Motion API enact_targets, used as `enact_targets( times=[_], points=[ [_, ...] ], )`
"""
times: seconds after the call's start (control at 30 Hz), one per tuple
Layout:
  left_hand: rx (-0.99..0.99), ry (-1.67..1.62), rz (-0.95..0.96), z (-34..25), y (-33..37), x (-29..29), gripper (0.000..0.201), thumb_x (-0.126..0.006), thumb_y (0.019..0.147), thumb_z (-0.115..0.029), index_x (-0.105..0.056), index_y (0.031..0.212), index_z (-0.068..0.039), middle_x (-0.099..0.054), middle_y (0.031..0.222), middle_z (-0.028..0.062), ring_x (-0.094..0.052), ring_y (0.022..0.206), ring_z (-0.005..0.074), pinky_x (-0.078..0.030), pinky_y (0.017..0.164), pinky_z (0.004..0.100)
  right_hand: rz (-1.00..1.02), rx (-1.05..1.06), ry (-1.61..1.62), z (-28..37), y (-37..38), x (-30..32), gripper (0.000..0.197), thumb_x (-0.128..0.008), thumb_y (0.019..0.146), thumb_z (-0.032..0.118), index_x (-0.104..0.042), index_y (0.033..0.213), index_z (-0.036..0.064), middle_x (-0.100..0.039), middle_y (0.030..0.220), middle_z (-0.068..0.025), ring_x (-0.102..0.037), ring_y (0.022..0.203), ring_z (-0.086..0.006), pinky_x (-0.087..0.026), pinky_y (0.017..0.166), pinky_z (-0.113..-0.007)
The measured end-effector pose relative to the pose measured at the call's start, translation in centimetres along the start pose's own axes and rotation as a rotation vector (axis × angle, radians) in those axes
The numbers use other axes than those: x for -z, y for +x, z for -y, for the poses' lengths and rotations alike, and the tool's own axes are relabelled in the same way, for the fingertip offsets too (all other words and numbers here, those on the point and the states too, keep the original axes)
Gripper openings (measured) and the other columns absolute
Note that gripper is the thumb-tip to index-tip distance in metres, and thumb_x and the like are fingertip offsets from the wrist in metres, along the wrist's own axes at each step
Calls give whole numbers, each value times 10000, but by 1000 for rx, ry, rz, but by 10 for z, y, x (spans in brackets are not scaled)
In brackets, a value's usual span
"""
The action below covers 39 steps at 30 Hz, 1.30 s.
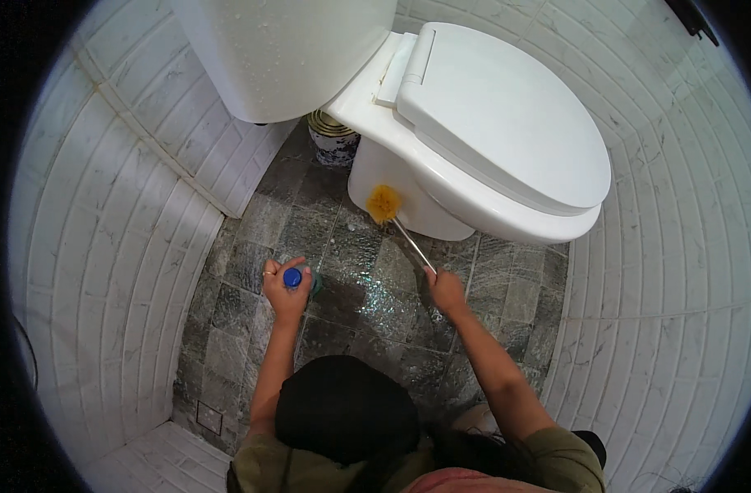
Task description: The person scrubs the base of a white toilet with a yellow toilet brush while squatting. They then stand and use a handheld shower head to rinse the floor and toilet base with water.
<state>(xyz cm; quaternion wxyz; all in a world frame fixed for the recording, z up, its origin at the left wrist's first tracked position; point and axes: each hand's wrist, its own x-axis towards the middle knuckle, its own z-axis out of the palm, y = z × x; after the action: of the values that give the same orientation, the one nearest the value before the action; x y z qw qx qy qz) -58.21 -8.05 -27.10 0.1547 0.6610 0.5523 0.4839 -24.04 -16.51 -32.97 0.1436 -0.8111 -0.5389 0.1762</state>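
Note:
My right hand point(447, 291) is closed around the thin metal handle of a toilet brush point(383, 204). Its yellow-orange bristle head is against, or right beside, the lower side of the white toilet point(507, 123), whose lid is down. Lower left of the brush head, my left hand point(287, 289) grips a bottle point(292, 278) with a blue cap. A bit of green shows beside my fingers; the rest of the bottle is hidden under the cap and hand. Below both hands, the grey tiled floor point(392, 263) looks wet and glistening.
A paint-spattered tin point(333, 140) stands behind the toilet's base. Above it, a white cistern point(285, 49) carries water drops. White tiled walls point(121, 189) close in on both sides. A small square drain cover point(209, 417) lies at the lower left.

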Motion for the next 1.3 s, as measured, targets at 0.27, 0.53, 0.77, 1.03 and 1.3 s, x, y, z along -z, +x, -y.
enact_targets(
  times=[0.27, 0.53, 0.77, 1.03, 1.3],
  points=[
    [23, -10, 11, 3, 0, 8, 204, -751, 709, -121, -722, 900, -54, -361, 753, 41, -428, 684, 190, -394, 637, 307, 74, -159, 92, -27, -43, -4, 569, -438, 974, 464, -623, 856, -61, -620, 799, -312, -603, 769, -495, -473, 682, -529],
    [7, 49, 46, -7, 1, 5, 205, -750, 701, -119, -728, 900, -73, -368, 743, 43, -424, 682, 193, -391, 641, 299, 87, -132, 126, 1, -19, -18, 582, -418, 973, 483, -633, 890, -51, -633, 836, -298, -617, 806, -476, -481, 715, -529],
    [24, -4, -13, 0, -4, 5, 203, -752, 697, -122, -728, 890, -66, -367, 729, 40, -428, 679, 192, -399, 632, 312, 30, -104, 47, -36, -42, -6, 544, -460, 968, 452, -608, 809, -47, -624, 721, -282, -619, 680, -467, -485, 607, -524],
    [-15, 31, 27, -10, 3, -2, 208, -762, 686, -154, -729, 875, -74, -385, 726, 50, -445, 673, 206, -397, 616, 325, -200, 64, 164, 56, 26, 27, 488, -492, 967, 399, -598, 791, -43, -594, 679, -299, -597, 642, -481, -465, 571, -532],
    [-46, 14, -17, -7, 0, 2, 205, -766, 674, -176, -726, 863, -109, -415, 705, 58, -455, 650, 219, -391, 582, 345, -77, 40, 95, 33, -3, -5, 489, -487, 967, 401, -597, 820, -53, -600, 704, -310, -593, 676, -506, -471, 615, -557]
  ],
)
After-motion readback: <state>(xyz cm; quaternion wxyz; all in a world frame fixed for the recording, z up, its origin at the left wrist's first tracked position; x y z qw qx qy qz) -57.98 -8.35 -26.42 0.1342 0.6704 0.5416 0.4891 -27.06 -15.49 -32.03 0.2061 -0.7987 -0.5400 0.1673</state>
